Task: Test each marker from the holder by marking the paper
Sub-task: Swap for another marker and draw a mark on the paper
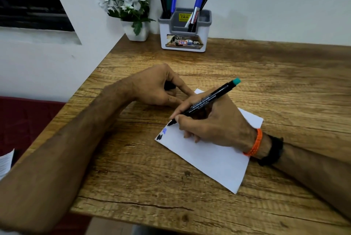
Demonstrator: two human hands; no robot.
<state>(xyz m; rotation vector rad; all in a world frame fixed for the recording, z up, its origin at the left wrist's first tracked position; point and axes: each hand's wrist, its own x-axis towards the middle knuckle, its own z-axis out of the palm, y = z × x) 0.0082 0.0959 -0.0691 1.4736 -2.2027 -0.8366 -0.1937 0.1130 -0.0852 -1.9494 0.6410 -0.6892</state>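
My right hand [214, 120] grips a black marker with a teal end [209, 99], its tip touching the left edge of a white paper [212, 158] on the wooden table. A black mark and a blue mark [164, 130] show on the paper just below the tip. My left hand [153, 86] rests on the table at the paper's far corner, fingers curled round a small dark object, likely the marker's cap [169, 85]. The white and grey holder [184, 29] stands at the back with several markers in it, black, green and blue.
A white pot of artificial white flowers [131, 6] stands left of the holder against the wall. The table's left edge [91, 80] runs diagonally beside a white wall. A printed sheet [6, 162] shows at the far left, below the table.
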